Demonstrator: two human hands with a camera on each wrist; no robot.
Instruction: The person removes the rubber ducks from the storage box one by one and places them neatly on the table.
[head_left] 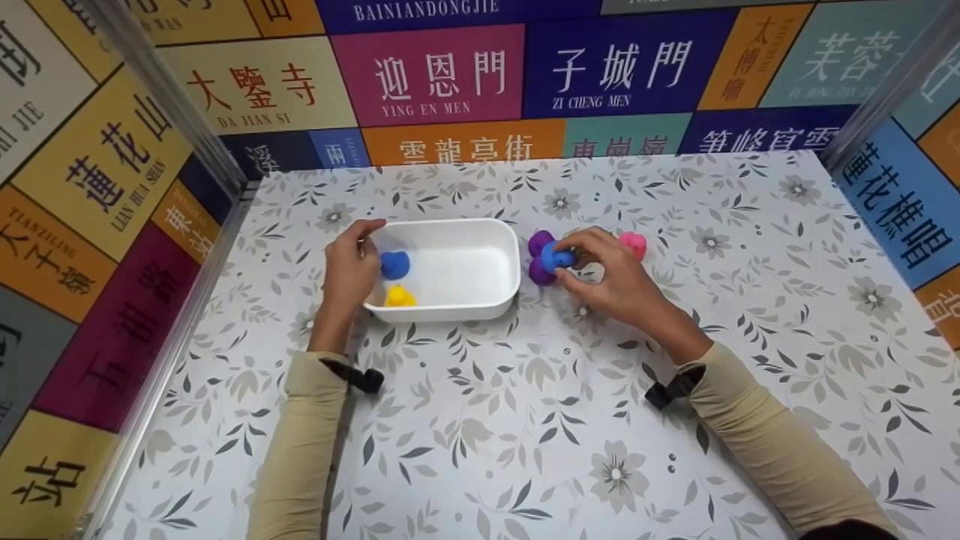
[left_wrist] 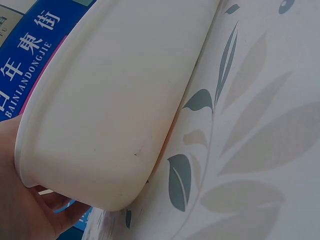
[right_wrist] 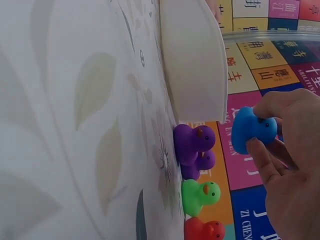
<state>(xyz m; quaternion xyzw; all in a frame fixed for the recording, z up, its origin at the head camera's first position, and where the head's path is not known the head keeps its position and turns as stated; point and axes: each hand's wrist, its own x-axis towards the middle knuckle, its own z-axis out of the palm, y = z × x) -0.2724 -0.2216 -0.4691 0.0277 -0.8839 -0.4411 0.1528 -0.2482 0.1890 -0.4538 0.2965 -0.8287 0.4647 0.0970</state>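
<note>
My left hand [head_left: 351, 262] grips the left end of a white plastic tub [head_left: 457, 312], with fingers at its rim; the tub's outer wall [left_wrist: 110, 100] fills much of the left wrist view. A blue rubber duck [head_left: 395, 264] and a yellow rubber duck [head_left: 400, 297] lie inside at the left. In my right hand [head_left: 619, 281], thumb and fingers pinch another blue rubber duck [right_wrist: 247, 131], raised off the table. Below it stand two purple ducks [right_wrist: 192, 141] and a green duck [right_wrist: 199, 196], mostly hidden by the hand in the head view.
A pinkish-red duck [head_left: 632, 245] stands just beyond my right hand. The tabletop [head_left: 480, 420] has a floral pattern. Panels with printed place names [head_left: 435, 75] rise along the back and both sides.
</note>
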